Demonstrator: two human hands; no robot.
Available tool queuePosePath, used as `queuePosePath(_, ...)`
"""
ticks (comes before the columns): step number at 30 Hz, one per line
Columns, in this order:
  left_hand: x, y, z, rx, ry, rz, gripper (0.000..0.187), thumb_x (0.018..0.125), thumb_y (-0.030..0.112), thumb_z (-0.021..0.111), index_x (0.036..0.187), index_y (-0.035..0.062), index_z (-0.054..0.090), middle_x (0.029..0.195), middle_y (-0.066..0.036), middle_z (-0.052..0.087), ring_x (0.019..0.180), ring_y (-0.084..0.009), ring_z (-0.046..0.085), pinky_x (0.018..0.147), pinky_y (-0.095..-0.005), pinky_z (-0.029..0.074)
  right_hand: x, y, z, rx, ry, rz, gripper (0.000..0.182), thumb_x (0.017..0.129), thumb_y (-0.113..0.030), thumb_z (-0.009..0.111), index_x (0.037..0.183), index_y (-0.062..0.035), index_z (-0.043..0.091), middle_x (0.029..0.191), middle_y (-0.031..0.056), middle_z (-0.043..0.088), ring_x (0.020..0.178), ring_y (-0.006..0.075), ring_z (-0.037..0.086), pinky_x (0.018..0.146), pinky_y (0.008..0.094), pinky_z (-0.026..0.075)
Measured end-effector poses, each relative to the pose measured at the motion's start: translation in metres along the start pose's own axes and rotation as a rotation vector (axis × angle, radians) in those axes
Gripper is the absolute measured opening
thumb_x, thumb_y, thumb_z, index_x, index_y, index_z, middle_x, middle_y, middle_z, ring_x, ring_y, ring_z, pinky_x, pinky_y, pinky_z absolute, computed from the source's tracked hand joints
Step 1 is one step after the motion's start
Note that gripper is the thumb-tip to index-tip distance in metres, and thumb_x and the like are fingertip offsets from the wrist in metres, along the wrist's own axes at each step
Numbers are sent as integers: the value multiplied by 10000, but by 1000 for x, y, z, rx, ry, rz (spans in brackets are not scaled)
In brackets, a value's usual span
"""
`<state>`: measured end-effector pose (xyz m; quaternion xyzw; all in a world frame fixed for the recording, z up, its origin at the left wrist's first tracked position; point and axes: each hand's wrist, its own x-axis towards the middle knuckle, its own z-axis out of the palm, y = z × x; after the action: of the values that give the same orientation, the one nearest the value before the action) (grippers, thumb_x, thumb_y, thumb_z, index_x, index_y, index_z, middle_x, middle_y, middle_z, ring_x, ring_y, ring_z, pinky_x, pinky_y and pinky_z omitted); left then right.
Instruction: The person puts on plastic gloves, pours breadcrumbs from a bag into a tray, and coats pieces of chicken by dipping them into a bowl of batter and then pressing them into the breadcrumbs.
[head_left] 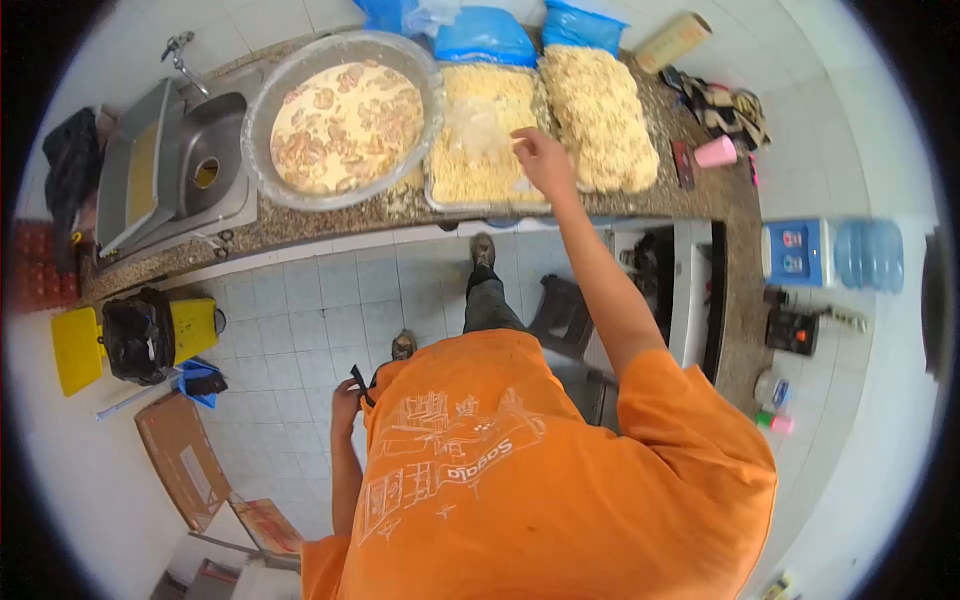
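Pale square floor tiles (300,290) spread below, and a long speckled granite table (300,228) runs across beyond them, against a white tiled wall. Nearest is the person's orange printed T-shirt (560,490). Low beside it on the left, the left hand (346,402) hangs at the hip with its arm bent, out of the work; a thin black strap (362,386) shows by it, and whether those fingers grip it I cannot tell.

At the table's near edge sits a shallow, pale-rimmed tray (490,208) filled with light yellow crumbs (460,178), directly ahead of the body, probably so that an outstretched arm covers it easily. Above its right part is the right hand (545,162). That arm reaches forward and slants inward from the shoulder, nearly straight, with the hand turned left over the crumbs. Its fingers are partly curled and a little apart, with nothing visible in them; a whitish, blurred patch (478,130) lies just left of them.

Close on the tray's left is a wide grey round basin (262,170) of meat-like pieces in creamy liquid (345,125), and close on its right a thick crumbly yellow slab (605,120); this side-by-side layout seems meant to keep everything within reach. Farther back, crumpled blue plastic bags (485,38) rest behind the tray.
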<state>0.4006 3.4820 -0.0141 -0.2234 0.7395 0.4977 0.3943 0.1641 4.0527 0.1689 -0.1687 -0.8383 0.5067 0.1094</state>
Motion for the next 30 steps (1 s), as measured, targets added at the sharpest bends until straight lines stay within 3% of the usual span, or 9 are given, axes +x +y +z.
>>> queuePosePath(2, -9, 49, 14, -190, 133, 85, 398, 942, 113, 576, 1329, 22, 588, 943, -77, 723, 819, -147, 683, 708, -262, 516, 64, 13, 26, -560, 0, -495, 297, 903, -199, 705, 1163, -55, 707, 1062, 136, 720, 1000, 282, 688, 776, 412, 553)
queuePosePath(5, -31, 152, 54, -246, 245, 199, 380, 985, 153, 576, 1348, 40, 580, 992, -74, 704, 905, -146, 669, 794, -275, 517, 126, 14, 41, -994, -426, -639, 320, 866, -253, 736, 1126, -68, 725, 1147, 141, 692, 1077, 321, 634, 854, 449, 523)
queuePosePath(10, -42, 337, 149, -318, 245, 417, 278, 1057, 133, 545, 1306, 28, 606, 1010, -64, 689, 965, -143, 663, 903, -294, 523, 157, 19, 27, -448, -703, -543, 214, 842, -203, 754, 971, -39, 705, 1064, 149, 692, 912, 340, 658, 803, 432, 523)
queuePosePath(12, -34, 393, 180, -352, 134, 540, 281, 1053, 134, 556, 1310, 27, 601, 1031, -70, 688, 990, -145, 663, 912, -293, 525, 134, -2, 5, -184, -442, -613, 105, 861, -104, 704, 941, -42, 678, 1003, 148, 684, 911, 352, 658, 834, 442, 528)
queuePosePath(19, -7, 538, 256, -403, 166, 718, 243, 998, 75, 643, 1222, -5, 592, 1164, -73, 647, 1052, -127, 637, 861, -277, 552, 93, -57, -42, -51, -358, -876, 190, 838, 46, 668, 1012, -28, 686, 1090, 108, 658, 1031, 328, 645, 915, 438, 531)
queuePosePath(21, 5, 545, 260, -378, 205, 730, 198, 973, 126, 697, 1100, -8, 625, 1044, -64, 686, 917, -100, 655, 774, -260, 555, 97, -57, -50, -152, -350, -946, 244, 822, 55, 678, 1051, -25, 694, 1138, 111, 643, 1101, 337, 621, 949, 472, 519)
queuePosePath(25, 19, 552, 262, -594, 87, 721, 149, 992, 105, 667, 1082, -8, 630, 1045, -64, 683, 915, -88, 649, 805, -261, 545, 91, -66, -65, -131, -295, -878, 266, 774, 52, 725, 1029, -20, 707, 1135, 140, 658, 1128, 329, 630, 973, 464, 508)
queuePosePath(27, 13, 556, 260, -529, 109, 781, 121, 1004, 91, 646, 1071, -8, 632, 1049, -62, 680, 916, -86, 648, 823, -262, 542, 77, -66, -67, 26, 89, -578, 304, 774, 93, 709, 1057, -17, 711, 1187, 139, 656, 1129, 287, 630, 955, 428, 503)
queuePosePath(30, 6, 557, 253, -188, 37, 1074, 140, 1051, 117, 571, 1110, -3, 614, 1082, -71, 682, 945, -92, 650, 853, -269, 533, 84, -81, -54, 195, 35, -162, 329, 788, 107, 647, 1092, 1, 717, 1132, 152, 680, 1073, 294, 648, 892, 397, 514)
